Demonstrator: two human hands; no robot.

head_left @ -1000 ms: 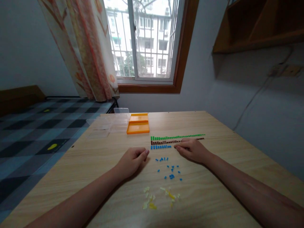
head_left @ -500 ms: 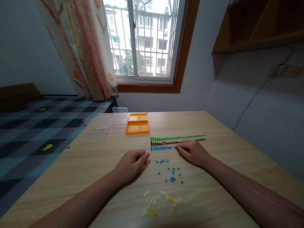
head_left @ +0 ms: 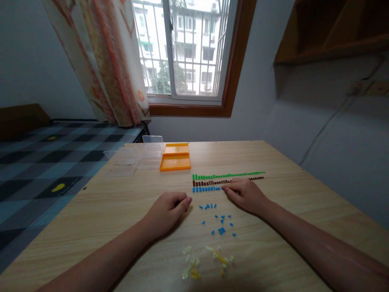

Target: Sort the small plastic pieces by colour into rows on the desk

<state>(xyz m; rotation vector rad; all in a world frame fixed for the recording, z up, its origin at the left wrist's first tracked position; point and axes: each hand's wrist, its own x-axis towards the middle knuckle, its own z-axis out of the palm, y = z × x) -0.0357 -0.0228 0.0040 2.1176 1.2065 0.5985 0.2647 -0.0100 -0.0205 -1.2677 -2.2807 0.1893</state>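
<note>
My right hand (head_left: 245,194) reaches to the right end of a row of small blue blocks (head_left: 206,189). Its fingertips are pinched together at a small blue block, mostly hidden under them. Above that row run a row of brown blocks (head_left: 206,183) and a row of green blocks (head_left: 208,177), pieces getting smaller to the right. My left hand (head_left: 170,207) rests on the table, fingers curled in and thumb against them, with nothing showing in it. Between my forearms lie loose blue pieces (head_left: 221,230), several of them scattered.
Pale and yellow bits (head_left: 195,274) lie near me on the wooden table (head_left: 146,259). At the back left stand an orange tray (head_left: 175,168) with two compartments and clear plastic boxes (head_left: 121,170). A checkered bed (head_left: 27,162) adjoins on the left; a shelf (head_left: 328,52) hangs at right.
My right fingertips have shifted slightly left, closer to the end of the blue row. The blue block at them now shows less. My left hand has not moved.
</note>
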